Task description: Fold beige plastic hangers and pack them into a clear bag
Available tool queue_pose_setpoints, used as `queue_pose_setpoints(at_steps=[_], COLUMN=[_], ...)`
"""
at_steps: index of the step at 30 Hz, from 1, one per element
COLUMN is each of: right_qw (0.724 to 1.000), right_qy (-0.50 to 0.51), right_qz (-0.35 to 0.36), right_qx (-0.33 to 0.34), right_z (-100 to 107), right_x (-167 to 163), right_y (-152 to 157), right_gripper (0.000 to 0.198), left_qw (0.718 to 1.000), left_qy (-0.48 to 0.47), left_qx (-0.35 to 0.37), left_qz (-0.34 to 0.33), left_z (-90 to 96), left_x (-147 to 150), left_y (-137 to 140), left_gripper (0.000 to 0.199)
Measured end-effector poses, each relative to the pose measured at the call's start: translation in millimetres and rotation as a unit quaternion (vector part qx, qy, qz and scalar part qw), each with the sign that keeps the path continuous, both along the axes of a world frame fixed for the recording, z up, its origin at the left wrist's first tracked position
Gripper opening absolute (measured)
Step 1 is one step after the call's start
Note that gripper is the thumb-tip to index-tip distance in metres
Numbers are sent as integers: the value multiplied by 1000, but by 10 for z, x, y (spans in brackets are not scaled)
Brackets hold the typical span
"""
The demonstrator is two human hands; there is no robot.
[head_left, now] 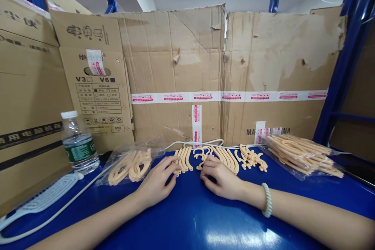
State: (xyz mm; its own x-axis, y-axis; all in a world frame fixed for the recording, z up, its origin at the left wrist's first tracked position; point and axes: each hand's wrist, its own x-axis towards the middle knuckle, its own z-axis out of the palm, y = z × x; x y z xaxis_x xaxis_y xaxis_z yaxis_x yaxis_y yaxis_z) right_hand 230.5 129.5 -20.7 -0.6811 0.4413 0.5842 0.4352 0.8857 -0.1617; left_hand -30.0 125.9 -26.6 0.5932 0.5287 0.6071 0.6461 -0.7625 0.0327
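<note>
On the blue table, my left hand [159, 179] rests palm down, fingers loosely bent and thumb apart. Its fingertips touch or overlap the left end of a row of long, curved beige plastic strips [186, 159]. My right hand [221, 177] has its fingers curled inward beside small beige hook-shaped pieces [203, 150]; a bit of beige shows by its fingertips, but what they grip is hidden. Behind that hand lies a second row of curved strips [227, 159]. A loose heap of small beige pieces [251, 157] lies to its right.
Clear bags of beige strips lie at left [130, 168] and right [301, 152]. A water bottle [80, 146], a pale hairbrush [48, 193] and a white cable [67, 205] are at left. Cardboard sheets [175, 66] wall off the back, between blue metal posts [345, 62].
</note>
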Motion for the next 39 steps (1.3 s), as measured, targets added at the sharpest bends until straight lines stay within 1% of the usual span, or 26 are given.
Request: queue_pose_setpoints(at_steps=[11, 18, 25, 30, 33, 39], right_qw=[1000, 1000, 1000, 998, 996, 992], right_qy=[-2, 2, 1, 23, 28, 23], right_qz=[2, -2, -5, -41, -60, -97], right_qx=[-7, -13, 2, 41, 52, 74], right_z=[3, -11, 2, 16, 9, 11], right_x=[4, 10, 14, 16, 19, 42], right_y=[5, 9, -2, -16, -19, -58], right_gripper=[14, 14, 15, 15, 15, 14], left_qw=[1000, 1000, 1000, 1000, 999, 994], left_qy=[7, 0, 8, 11, 18, 78], left_qx=[-22, -18, -5, 13, 28, 56], left_qz=[0, -2, 3, 12, 24, 51], left_z=[19, 15, 32, 24, 35, 87], left_x=[10, 5, 13, 14, 19, 50], left_y=[-1, -2, -13, -10, -34, -139], left_gripper=[25, 25, 24, 22, 20, 20])
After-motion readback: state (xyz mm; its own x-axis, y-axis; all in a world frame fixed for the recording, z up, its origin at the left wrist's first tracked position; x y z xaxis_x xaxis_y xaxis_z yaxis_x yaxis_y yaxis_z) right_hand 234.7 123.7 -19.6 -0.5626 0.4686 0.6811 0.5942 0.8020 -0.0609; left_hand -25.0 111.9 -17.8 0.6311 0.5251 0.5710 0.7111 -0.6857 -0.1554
